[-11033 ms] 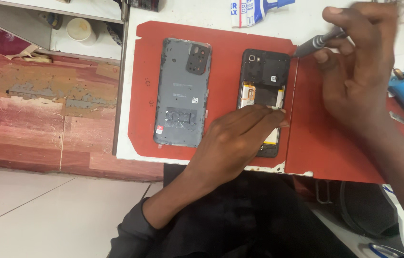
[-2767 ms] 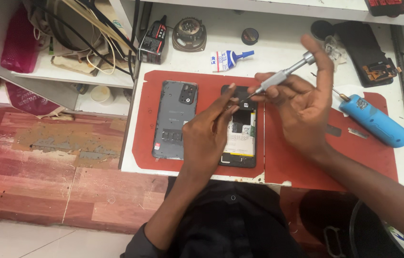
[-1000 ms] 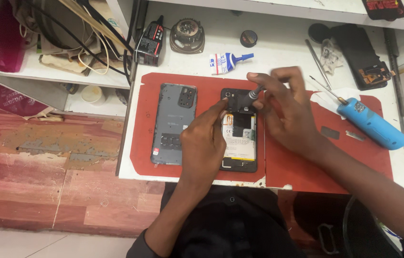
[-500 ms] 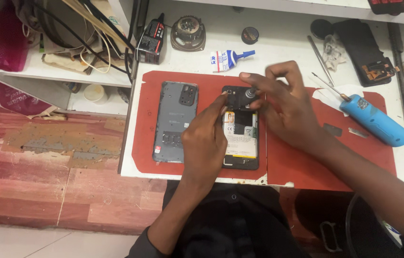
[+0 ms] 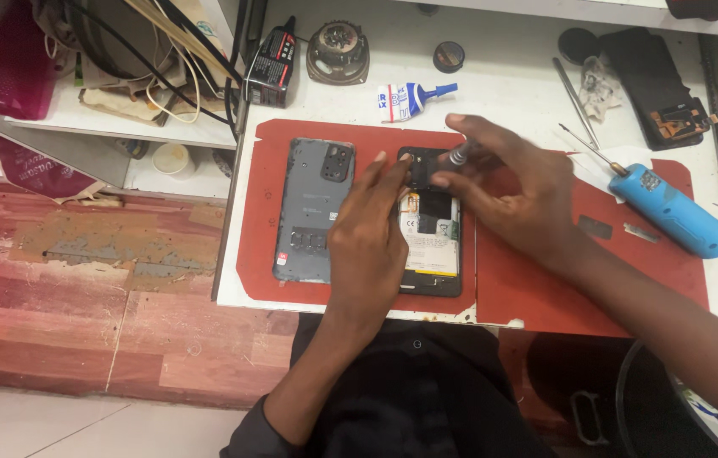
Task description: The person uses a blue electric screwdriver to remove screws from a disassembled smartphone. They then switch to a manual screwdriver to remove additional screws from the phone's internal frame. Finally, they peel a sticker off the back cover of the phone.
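Observation:
An opened black phone [image 5: 431,254] lies on a red work mat [image 5: 537,288], its battery and boards showing. My left hand [image 5: 369,242] rests on the phone's left side, fingertips pressing near its top corner. My right hand [image 5: 507,191] is closed around a small silver screwdriver [image 5: 460,155], whose tip points down at the top of the phone. A grey phone back cover [image 5: 315,212] lies flat on the mat just left of my left hand.
A blue cylindrical tool [image 5: 673,212] lies at the mat's right. Behind the mat are a glue tube [image 5: 410,97], a round speaker [image 5: 338,53], a small black box [image 5: 272,72], tweezers [image 5: 575,102] and a dark phone part [image 5: 656,85]. A shelf with cables [image 5: 147,59] stands at left.
My right hand brought the screwdriver down from above the mat to the phone's top edge. My left hand slid up along the phone toward its top corner.

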